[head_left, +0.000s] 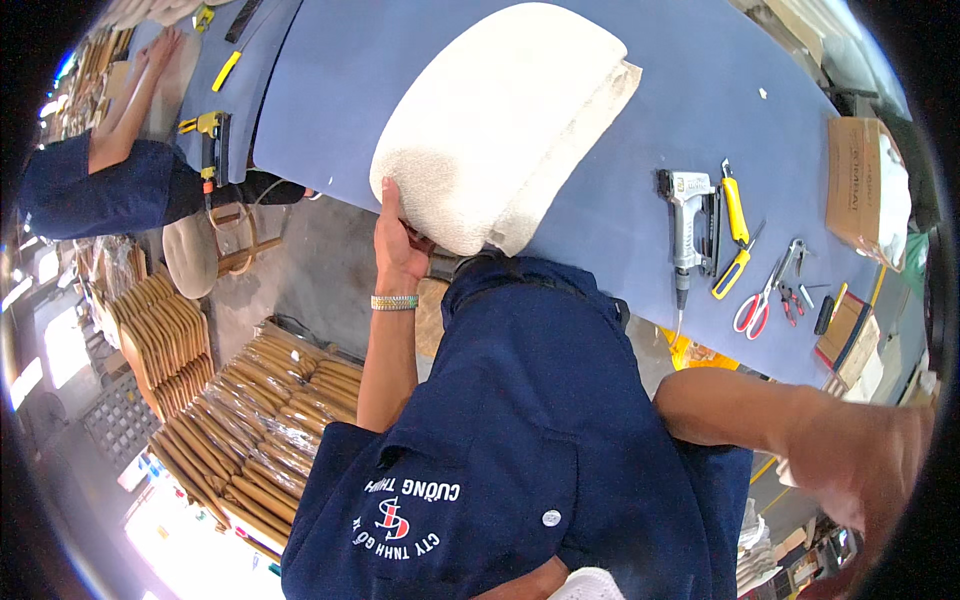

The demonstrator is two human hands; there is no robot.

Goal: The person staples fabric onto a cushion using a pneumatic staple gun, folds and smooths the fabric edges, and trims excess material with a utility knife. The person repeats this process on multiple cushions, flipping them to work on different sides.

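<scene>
A cream fabric-covered seat pad (490, 120), rounded at one end with a folded lip along its right side, lies on the blue-topped table (330, 90) in front of me. My left hand (402, 245) grips its near left edge, thumb on top and the fingers mostly hidden underneath. Out at the far right, away from the pad, my right hand (880, 460) is smeared by motion. Its fingers cannot be made out, nor whether it holds anything.
On the table's right lie a staple gun (690, 220), a yellow utility knife (735, 205), a yellow screwdriver (735, 270), red-handled scissors (755, 312) and pliers (792, 303). A cardboard box (855, 185) stands beyond. Stacked wooden parts (260, 410) fill the lower left; a co-worker (100, 185) works at upper left.
</scene>
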